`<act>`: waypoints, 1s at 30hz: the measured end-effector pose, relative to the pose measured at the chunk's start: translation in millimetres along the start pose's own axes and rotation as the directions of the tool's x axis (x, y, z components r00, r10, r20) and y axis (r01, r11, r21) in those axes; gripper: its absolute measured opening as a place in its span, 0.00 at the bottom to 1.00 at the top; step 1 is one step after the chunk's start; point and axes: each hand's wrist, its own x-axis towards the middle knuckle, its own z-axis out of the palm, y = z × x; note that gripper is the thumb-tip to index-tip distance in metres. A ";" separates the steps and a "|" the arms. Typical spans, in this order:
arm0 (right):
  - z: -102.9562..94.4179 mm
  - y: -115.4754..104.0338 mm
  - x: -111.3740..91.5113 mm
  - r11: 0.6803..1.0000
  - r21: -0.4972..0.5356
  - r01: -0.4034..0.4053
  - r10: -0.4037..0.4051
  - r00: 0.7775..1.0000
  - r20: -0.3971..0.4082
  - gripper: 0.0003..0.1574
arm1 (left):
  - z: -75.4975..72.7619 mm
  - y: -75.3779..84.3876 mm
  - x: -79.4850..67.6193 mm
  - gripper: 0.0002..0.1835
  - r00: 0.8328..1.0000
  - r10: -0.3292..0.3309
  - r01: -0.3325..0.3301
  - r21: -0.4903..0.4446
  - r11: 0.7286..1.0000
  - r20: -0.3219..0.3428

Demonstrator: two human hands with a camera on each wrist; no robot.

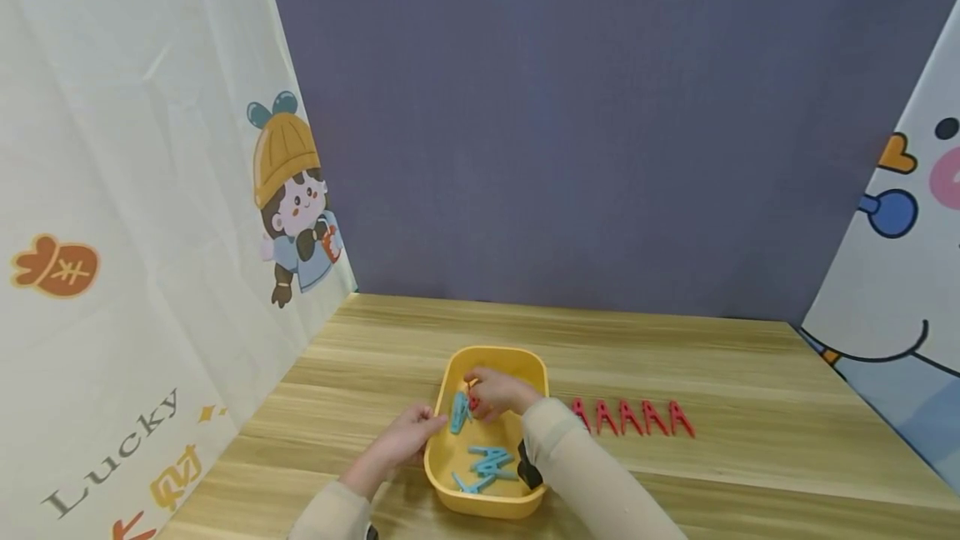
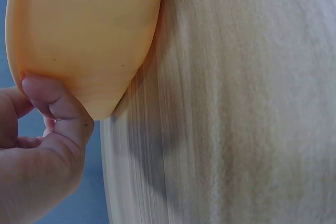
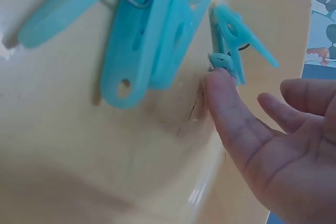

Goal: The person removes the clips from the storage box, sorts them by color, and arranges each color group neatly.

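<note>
My left hand [image 1: 408, 437] grips the left rim of a yellow plastic basin [image 1: 487, 507], with fingers curled at its edge in the left wrist view. Inside the basin, my right hand [image 1: 501, 394] reaches toward the far left part and pinches a red clothespin [image 1: 474, 403], mostly covered by the fingers. Close to those fingertips leans a light blue clothespin [image 1: 457, 413]. In the right wrist view, one fingertip lies against that blue clothespin [image 3: 233, 30], and the red one is hidden. Several more blue clothespins [image 1: 491, 463] lie in the basin's near half.
Right of the basin, several red clothespins [image 1: 630, 417] stand in a row on the wood-grain table [image 1: 750, 382]. A dark blue panel [image 1: 562, 123] rises behind the table. White printed sheets hang at the left [image 1: 150, 190] and right [image 1: 885, 273].
</note>
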 end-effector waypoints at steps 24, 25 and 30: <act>10.5 -12.5 -13.7 0.996 -0.091 -0.023 0.023 1.000 0.004 0.24 | 1.0 1.2 -2.5 0.11 1.000 0.019 -0.018 0.018 1.000 -0.015; 9.5 -12.3 -13.8 0.996 -0.092 -0.017 0.018 1.000 0.006 0.25 | 0.8 1.3 -2.4 0.11 1.000 0.018 -0.018 0.017 1.000 -0.012; 3.6 -15.3 -15.6 0.995 -0.098 0.028 -0.025 0.999 0.025 0.21 | -0.4 1.9 -1.0 0.11 1.000 0.009 -0.009 0.014 1.000 0.002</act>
